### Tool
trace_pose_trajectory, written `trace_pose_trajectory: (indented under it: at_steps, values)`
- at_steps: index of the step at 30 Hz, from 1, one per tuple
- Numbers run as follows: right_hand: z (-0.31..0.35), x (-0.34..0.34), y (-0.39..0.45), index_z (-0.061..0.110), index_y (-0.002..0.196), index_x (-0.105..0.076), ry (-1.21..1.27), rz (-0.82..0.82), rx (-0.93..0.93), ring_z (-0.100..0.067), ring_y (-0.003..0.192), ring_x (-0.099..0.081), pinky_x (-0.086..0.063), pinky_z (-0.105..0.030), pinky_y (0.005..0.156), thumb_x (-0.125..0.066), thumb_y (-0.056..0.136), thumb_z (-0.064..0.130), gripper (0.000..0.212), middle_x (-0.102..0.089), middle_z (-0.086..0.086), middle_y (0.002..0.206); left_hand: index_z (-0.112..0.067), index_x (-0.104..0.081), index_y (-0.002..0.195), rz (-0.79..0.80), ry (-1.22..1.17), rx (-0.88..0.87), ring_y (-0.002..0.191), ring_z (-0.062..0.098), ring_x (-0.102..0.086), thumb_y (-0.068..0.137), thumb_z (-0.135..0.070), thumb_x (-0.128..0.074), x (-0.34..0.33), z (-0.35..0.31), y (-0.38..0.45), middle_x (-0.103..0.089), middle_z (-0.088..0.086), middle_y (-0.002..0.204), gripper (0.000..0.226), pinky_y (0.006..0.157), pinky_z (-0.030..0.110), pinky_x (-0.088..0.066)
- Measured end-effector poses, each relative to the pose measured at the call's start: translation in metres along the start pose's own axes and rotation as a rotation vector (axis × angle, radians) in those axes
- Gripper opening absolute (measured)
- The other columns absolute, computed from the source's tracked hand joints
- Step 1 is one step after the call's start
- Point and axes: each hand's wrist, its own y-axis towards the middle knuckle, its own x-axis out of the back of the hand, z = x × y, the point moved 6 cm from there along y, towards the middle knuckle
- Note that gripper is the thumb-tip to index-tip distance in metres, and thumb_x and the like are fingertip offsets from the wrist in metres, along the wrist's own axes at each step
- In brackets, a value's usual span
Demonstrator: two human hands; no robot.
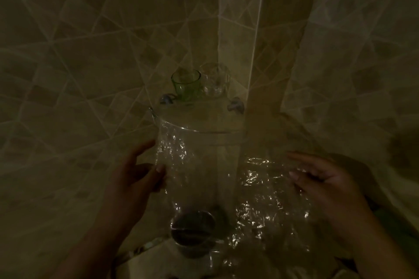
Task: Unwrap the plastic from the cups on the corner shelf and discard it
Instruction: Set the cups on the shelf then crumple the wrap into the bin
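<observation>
Light: very dim here, so we read most of this by glints alone.
Plastic wrap (pixel 256 190): a clear crinkled sheet, stretched between our two hands below the shelf; its edges are hard to trace.
Left hand (pixel 138 179): thumb and fingers pinch the sheet's left edge, hand partly closed.
Right hand (pixel 326 186): fingers spread fairly flat at the sheet's right side; we cannot tell whether it grips the wrap or only touches it.
Corner shelf (pixel 199 118): a clear glass shelf on two metal clips, set in the tiled corner.
Green cup (pixel 186 84): upright on the shelf, looks bare of wrap.
Clear cup (pixel 215 81): just beside the green one, nearer the corner; any film on it is too faint to call.
Handling: we judge the wrap featherlight, limp and clingy, so pinch an edge and ball it up. The cups look fragile and slick.
Hidden: a dark round fitting (pixel 192 226) shows through the sheet, unidentifiable; no bin in view.
</observation>
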Motion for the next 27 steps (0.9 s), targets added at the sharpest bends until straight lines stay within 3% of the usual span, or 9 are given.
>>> trace_pose_trajectory:
  at_steps: [6, 9, 13, 15, 18, 21, 23, 25, 27]
  values:
    - [0.004, -0.004, 0.000, 0.043, 0.099, -0.071, 0.055, 0.029, -0.003, -0.004, 0.064, -0.060, -0.049, -0.014, 0.059, -0.071, 0.060, 0.025, 0.043, -0.070, 0.007, 0.070, -0.019, -0.062, 0.097, 0.004, -0.013, -0.023, 0.051, 0.001, -0.059, 0.084, 0.006, -0.059, 0.008, -0.008, 0.005, -0.068, -0.004, 0.059, 0.029, 0.053, 0.010, -0.047]
    - [0.004, -0.006, 0.004, 0.051, 0.095, -0.070, 0.022, 0.060, -0.037, 0.000, 0.068, -0.065, -0.050, -0.010, 0.060, -0.073, 0.065, 0.005, 0.055, -0.075, 0.008, 0.075, -0.016, -0.066, 0.099, 0.076, 0.054, -0.020, 0.060, 0.000, -0.063, 0.080, 0.009, -0.063, 0.013, -0.016, 0.009, -0.071, -0.004, 0.069, 0.032, 0.059, 0.009, -0.049]
    - [0.015, 0.005, 0.008, 0.057, 0.085, -0.068, -0.291, -0.048, 0.019, -0.003, 0.076, -0.069, -0.056, -0.026, 0.067, -0.074, 0.073, 0.021, 0.038, -0.075, 0.016, 0.086, -0.039, -0.066, 0.091, 0.124, 0.460, -0.185, 0.078, -0.007, -0.065, 0.073, -0.016, -0.074, 0.021, -0.035, 0.012, -0.068, -0.027, 0.094, 0.030, 0.065, 0.002, -0.046]
    - [0.030, 0.008, 0.008, 0.053, 0.084, -0.069, -0.446, -0.060, 0.139, 0.002, 0.077, -0.065, -0.051, -0.014, 0.065, -0.075, 0.072, 0.032, 0.024, -0.070, 0.022, 0.090, -0.040, -0.067, 0.084, 0.116, 0.536, -0.313, 0.082, 0.003, -0.065, 0.074, -0.028, -0.075, 0.024, -0.047, 0.013, -0.068, -0.018, 0.095, 0.018, 0.064, 0.011, -0.048]
    - [0.054, 0.012, 0.008, 0.043, 0.077, -0.068, -0.564, -0.062, 0.281, 0.003, 0.088, -0.058, -0.041, -0.003, 0.066, -0.073, 0.070, 0.032, 0.014, -0.056, 0.023, 0.099, -0.037, -0.067, 0.080, 0.104, 0.326, -0.417, 0.095, 0.013, -0.062, 0.076, -0.035, -0.070, 0.027, -0.061, 0.014, -0.063, -0.009, 0.096, 0.006, 0.075, 0.026, -0.049]
    - [0.070, 0.009, 0.008, 0.043, 0.076, -0.064, -0.707, 0.015, 0.323, -0.004, 0.085, -0.062, -0.047, -0.017, 0.069, -0.067, 0.076, 0.042, 0.003, -0.064, 0.018, 0.096, -0.031, -0.064, 0.081, 0.135, 0.128, -0.424, 0.109, 0.011, -0.061, 0.081, -0.029, -0.062, 0.021, -0.077, 0.017, -0.068, -0.010, 0.106, 0.003, 0.083, 0.019, -0.048]
    - [0.074, 0.008, 0.010, 0.050, 0.079, -0.061, -0.791, 0.006, 0.284, -0.010, 0.086, -0.063, -0.050, -0.029, 0.075, -0.064, 0.075, 0.053, 0.006, -0.067, 0.014, 0.092, -0.024, -0.063, 0.086, 0.144, 0.220, -0.495, 0.093, 0.007, -0.066, 0.086, -0.027, -0.059, 0.009, -0.097, 0.020, -0.070, -0.010, 0.099, 0.005, 0.075, 0.017, -0.050]
    - [0.076, 0.000, 0.013, 0.062, 0.093, -0.054, -0.804, 0.016, 0.211, -0.013, 0.097, -0.059, -0.049, -0.033, 0.084, -0.063, 0.062, 0.061, 0.032, -0.061, 0.018, 0.107, -0.019, -0.061, 0.089, 0.191, 0.301, -0.574, 0.087, 0.009, -0.068, 0.088, -0.024, -0.057, -0.008, -0.118, 0.023, -0.069, -0.007, 0.093, 0.007, 0.071, 0.024, -0.054]
    - [0.082, -0.020, 0.016, 0.067, 0.110, -0.044, -0.836, 0.067, 0.224, 0.010, 0.098, -0.052, -0.044, -0.011, 0.081, -0.055, 0.058, 0.077, 0.054, -0.053, 0.038, 0.106, -0.023, -0.060, 0.089, 0.251, 0.318, -0.612, 0.086, 0.013, -0.069, 0.088, -0.025, -0.057, -0.025, -0.134, 0.028, -0.068, -0.008, 0.091, 0.003, 0.072, 0.034, -0.055]
